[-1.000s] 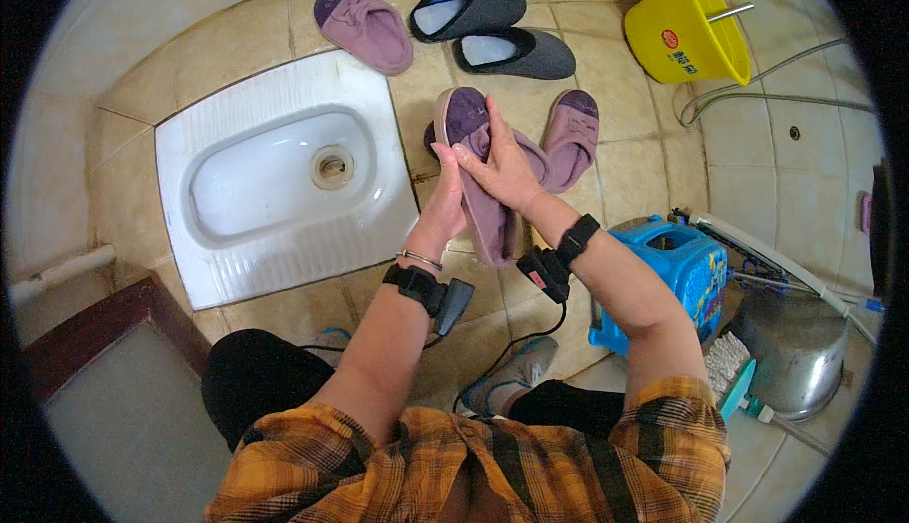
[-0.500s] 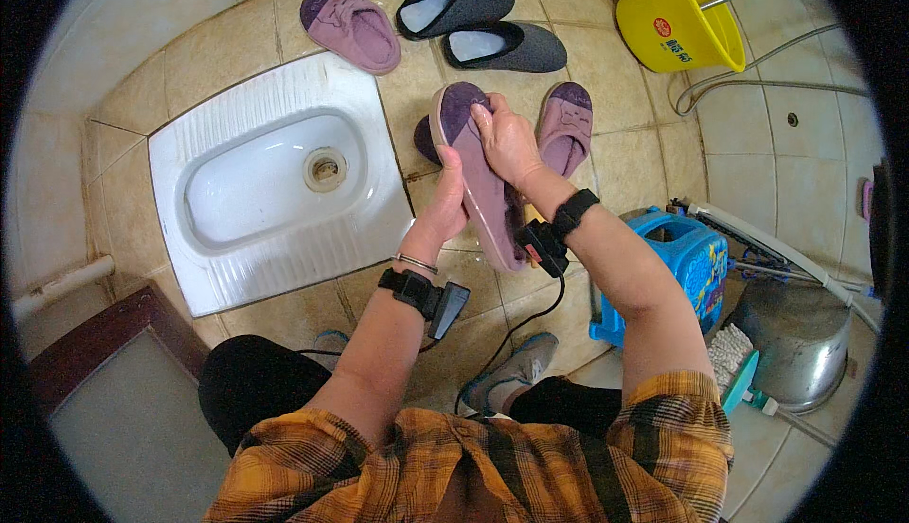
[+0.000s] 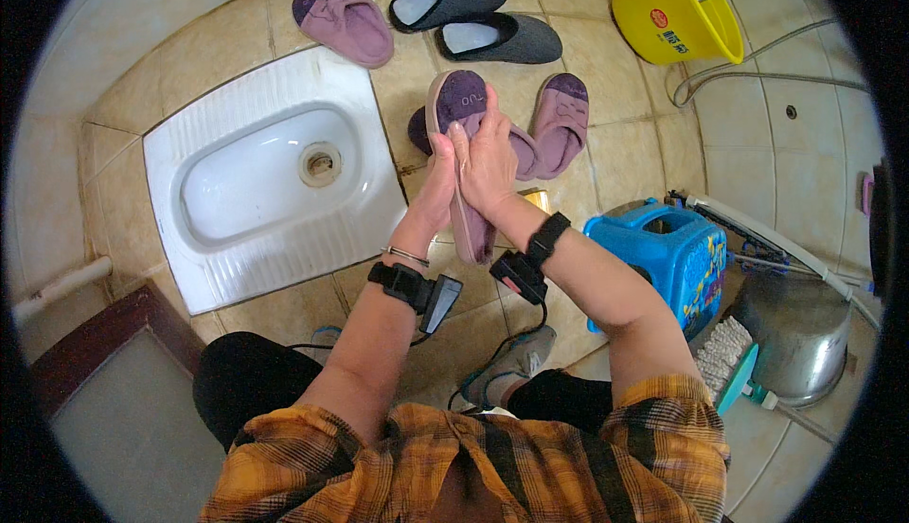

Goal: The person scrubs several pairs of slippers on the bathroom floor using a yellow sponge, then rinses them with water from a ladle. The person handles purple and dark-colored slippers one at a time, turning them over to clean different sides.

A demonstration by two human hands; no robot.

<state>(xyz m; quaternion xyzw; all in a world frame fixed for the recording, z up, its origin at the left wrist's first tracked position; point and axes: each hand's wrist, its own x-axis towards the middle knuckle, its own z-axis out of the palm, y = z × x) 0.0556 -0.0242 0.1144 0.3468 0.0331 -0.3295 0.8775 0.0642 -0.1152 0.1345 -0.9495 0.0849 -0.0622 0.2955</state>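
Between my two hands a pink slipper with a purple toe [image 3: 461,94] is held up off the floor, toe pointing away from me. My left hand [image 3: 435,185] is closed on its left side, by the sole's edge. From the right, my right hand [image 3: 486,165] grips it, thumb lying across the upper and fingers round the far side. Its opening is mostly hidden by my hands. Behind it, a second pink slipper [image 3: 525,152] shows only in part. One more pink slipper [image 3: 561,130] rests to the right, and another [image 3: 352,26] lies at the far left.
Two dark grey slippers [image 3: 507,38] lie beyond my hands. At left is a white squat toilet [image 3: 289,271]. A yellow bucket [image 3: 653,23] stands far right, near a hose. A blue plastic stool [image 3: 620,248], a metal pot [image 3: 805,343] and a brush [image 3: 737,372] are at right.
My right hand has slid down from the slipper's toe toward its middle, so the purple toe is now uncovered. The slipper stands more upright, its heel swung left. More of the slipper behind shows.
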